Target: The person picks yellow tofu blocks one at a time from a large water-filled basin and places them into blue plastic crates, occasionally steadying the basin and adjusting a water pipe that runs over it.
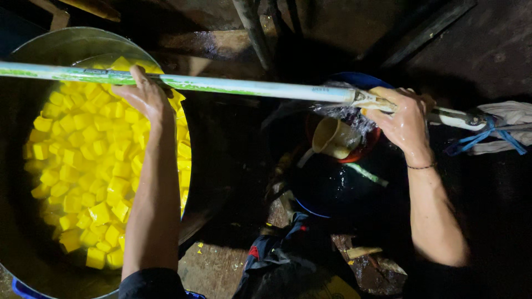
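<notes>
Across the top of the view, a long white plastic pipe streaked with green (221,84) runs nearly level from the left edge to the right hand (403,119). The left hand (145,97) rests on this pipe from below, its fingers (138,75) curled up over it in a light grasp, the thumb spread toward the left. Directly beneath the left hand and forearm sits a large round metal basin (66,41) filled with bright yellow cubes (83,166) lying in liquid; the cubes crowd the basin's right half, and the forearm crosses over them.

The right hand is wet and clenched around the pipe's far end, where a tan fitting (372,99) joins it to a white hose piece (454,117). Just right of those fingers, blue cord (476,139) and pale cloth (512,113) are wrapped around the hose. A thin dark band (421,166) circles the right wrist.

Just left of and below the right hand, water sprays from the joint onto a tan plastic scoop (331,137), which lies tilted in a dark round bucket (332,191) with a red rim part showing. Between the two forearms, lower down, lies dark crumpled cloth (288,249) on wet, dim ground (213,268).
</notes>
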